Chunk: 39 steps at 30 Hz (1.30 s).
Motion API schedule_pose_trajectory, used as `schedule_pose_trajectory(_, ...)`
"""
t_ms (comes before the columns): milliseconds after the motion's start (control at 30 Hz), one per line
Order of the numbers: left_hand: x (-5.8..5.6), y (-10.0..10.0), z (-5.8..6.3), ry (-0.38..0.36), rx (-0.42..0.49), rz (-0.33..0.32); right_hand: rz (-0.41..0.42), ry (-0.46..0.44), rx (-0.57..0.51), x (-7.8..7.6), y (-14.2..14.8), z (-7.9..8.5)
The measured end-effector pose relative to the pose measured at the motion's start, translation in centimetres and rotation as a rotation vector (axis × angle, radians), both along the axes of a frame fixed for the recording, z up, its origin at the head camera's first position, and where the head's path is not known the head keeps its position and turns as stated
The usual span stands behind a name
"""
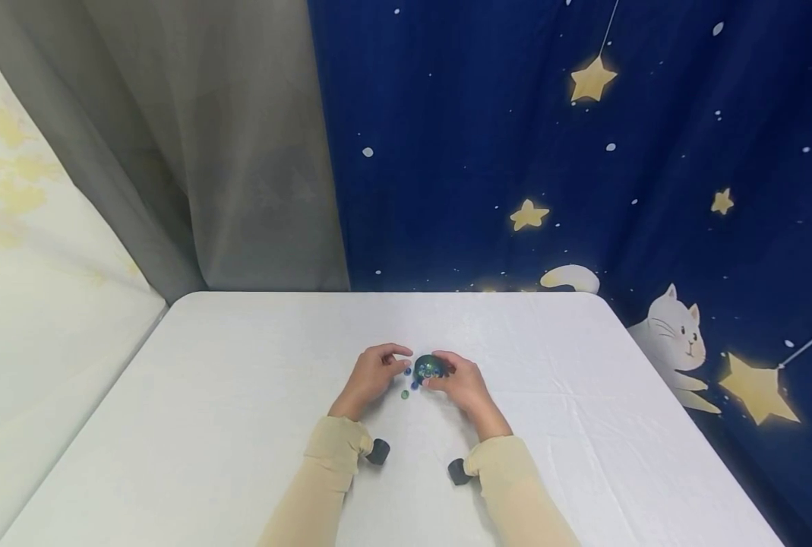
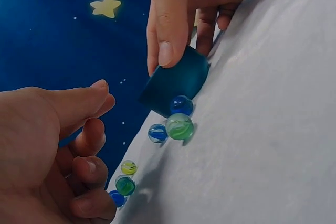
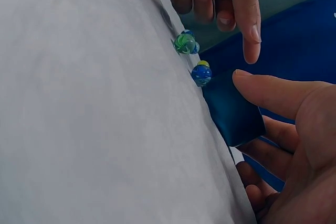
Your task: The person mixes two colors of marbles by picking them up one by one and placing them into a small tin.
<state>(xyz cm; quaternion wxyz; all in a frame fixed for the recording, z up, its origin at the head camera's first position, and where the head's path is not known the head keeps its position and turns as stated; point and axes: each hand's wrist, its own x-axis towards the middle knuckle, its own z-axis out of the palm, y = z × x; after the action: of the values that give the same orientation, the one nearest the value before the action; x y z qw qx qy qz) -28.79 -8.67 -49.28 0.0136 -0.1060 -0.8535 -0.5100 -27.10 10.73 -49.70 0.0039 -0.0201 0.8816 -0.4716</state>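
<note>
1. At the centre of the head view, a person's right hand (image 1: 466, 386) gripped a small dark blue cup (image 1: 430, 368) tipped on its side on a white table (image 1: 241, 395), thumb and fingers curled around its wall.
2. In the left wrist view the cup (image 2: 176, 81) lay near the middle of the frame with its mouth facing the lower left, the thumb pressed on its upper side and the other fingers behind it.
3. Glass marbles (image 2: 179, 126) lay on the cloth at the cup's mouth: a blue one touching the rim, a green swirled one and a smaller blue one just beside it.
4. Three further marbles, yellow-green, green and blue, sat in the lower left of that frame, just beside the left hand's curled fingers.
5. The left hand (image 1: 373, 374) rested on the table left of the cup, holding nothing; its index finger reached out toward the marbles while the other fingers curled loosely.
6. The right wrist view showed the left hand's index finger (image 3: 247, 9) pointing down in the upper right, close to a green marble and a blue one.
7. No brand, label or writing could be read on the cup, the marbles or the table.
8. A dark blue backdrop (image 1: 652, 152) printed with yellow stars and a white cat filled the upper right of the head view; a grey curtain (image 1: 207, 152) hung at upper left.
</note>
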Motion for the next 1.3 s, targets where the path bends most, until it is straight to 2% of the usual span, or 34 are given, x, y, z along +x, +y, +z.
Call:
schedule_pose_trajectory(533, 0.1, 0.2, -0.6, 0.041, -0.112, -0.027, -0.002, 0.005, -0.02, -0.2, 0.0, 0.1)
schedule_pose_trajectory(733, 0.2, 0.2, -1.0, 0.03, -0.194, -0.014, -0.012, -0.013, -0.013, 0.0, -0.1, 0.3)
schedule_pose_trajectory(933, 0.3, 0.5, -1.4, 0.055, -0.245, 0.015, -0.013, -0.008, -0.026, 0.2, -0.1, 0.4)
schedule_pose_trajectory(1300, 0.3, 0.8, -1.6, 0.067, -0.257, 0.078, -0.024, -0.021, -0.018, 0.2, 0.0, 0.3)
